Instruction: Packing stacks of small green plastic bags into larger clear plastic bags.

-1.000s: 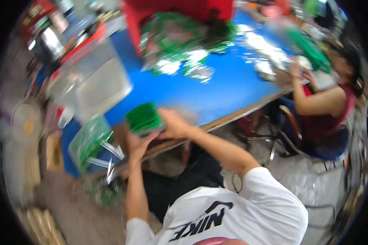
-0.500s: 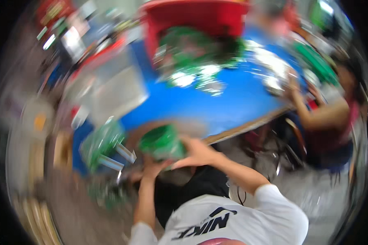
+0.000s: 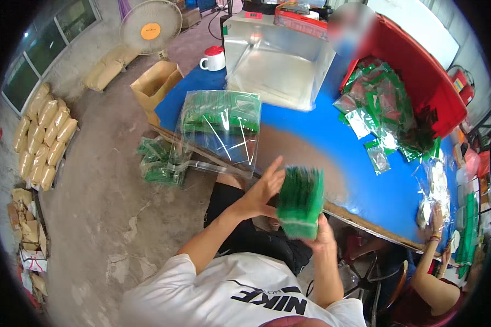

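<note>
A thick stack of green packets (image 3: 301, 199) stands on edge in front of me, slightly blurred. My right hand (image 3: 323, 233) grips its lower right end. Beside its left face, my left hand (image 3: 261, 192) is open with the fingers spread; the thumb is close to the stack, and whether it touches I cannot tell. To the left, a clear plastic bag (image 3: 223, 144) lies on the blue table's edge, with more green packets (image 3: 221, 109) lined up in its far part. Its near end hangs over the edge.
On the blue table (image 3: 338, 122) a red bin (image 3: 436, 82) lies tipped, spilling green packets (image 3: 379, 103). Clear bags (image 3: 278, 73) lie at the back by a white mug (image 3: 214, 59). A brown paper bag (image 3: 155, 84) stands left. At right, a co-worker's hand (image 3: 436, 220) touches white packets.
The view has swung left and sharpened. Both hands were around the stack; now the left hand's fingers have spread away from it, and the right holds the stack, turned more upright.
</note>
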Motion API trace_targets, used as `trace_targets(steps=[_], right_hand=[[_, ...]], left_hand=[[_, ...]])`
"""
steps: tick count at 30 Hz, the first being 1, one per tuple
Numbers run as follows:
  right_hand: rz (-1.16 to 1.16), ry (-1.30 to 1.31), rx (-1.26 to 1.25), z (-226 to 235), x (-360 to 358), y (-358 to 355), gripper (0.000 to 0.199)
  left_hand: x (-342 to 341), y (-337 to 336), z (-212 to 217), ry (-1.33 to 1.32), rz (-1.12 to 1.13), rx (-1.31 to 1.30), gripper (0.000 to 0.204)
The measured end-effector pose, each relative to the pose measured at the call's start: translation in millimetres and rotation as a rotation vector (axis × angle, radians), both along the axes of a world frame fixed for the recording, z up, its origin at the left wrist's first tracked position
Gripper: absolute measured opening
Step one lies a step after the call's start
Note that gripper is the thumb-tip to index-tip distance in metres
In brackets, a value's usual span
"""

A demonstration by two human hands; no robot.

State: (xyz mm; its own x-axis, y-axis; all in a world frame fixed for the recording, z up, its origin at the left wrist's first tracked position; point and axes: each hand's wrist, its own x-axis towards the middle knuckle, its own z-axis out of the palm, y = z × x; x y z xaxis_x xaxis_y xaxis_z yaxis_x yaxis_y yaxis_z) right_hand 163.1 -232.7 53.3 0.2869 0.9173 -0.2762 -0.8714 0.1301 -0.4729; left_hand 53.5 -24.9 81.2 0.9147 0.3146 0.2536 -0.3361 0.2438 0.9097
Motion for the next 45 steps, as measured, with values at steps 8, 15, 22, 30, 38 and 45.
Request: trace_targets(steps=[8, 15, 22, 30, 38, 45], right_hand=[[-0.062, -1.139, -0.328, 67, 4, 23, 0.117], [-0.317, -1.244, -0.209, 81, 22, 37, 0.115], [-0.86, -1.778, -0.581, 32, 83, 40, 0.107], [-0.921, -1.435, -0.412, 53, 77, 22, 0.101], [-0.867, -0.976, -0.241, 83, 70, 36, 0.099], [-0.761, -0.9, -0.228, 77, 48, 84, 0.106]], left_hand=[[-19, -27, 12, 0.264, 0.162, -0.147, 0.08], [-52, 56, 37, 0.052, 0.886, 0.535, 0.091], [-72, 143, 67, 0.38, 0.85, 1.665, 0.063], [-49, 158, 43, 0.261, 0.74, 1.602, 0.015], [33, 103, 4, 0.321, 0.569, 1.459, 0.022], [45, 125, -3, 0.536, 0.481, 1.063, 0.024]])
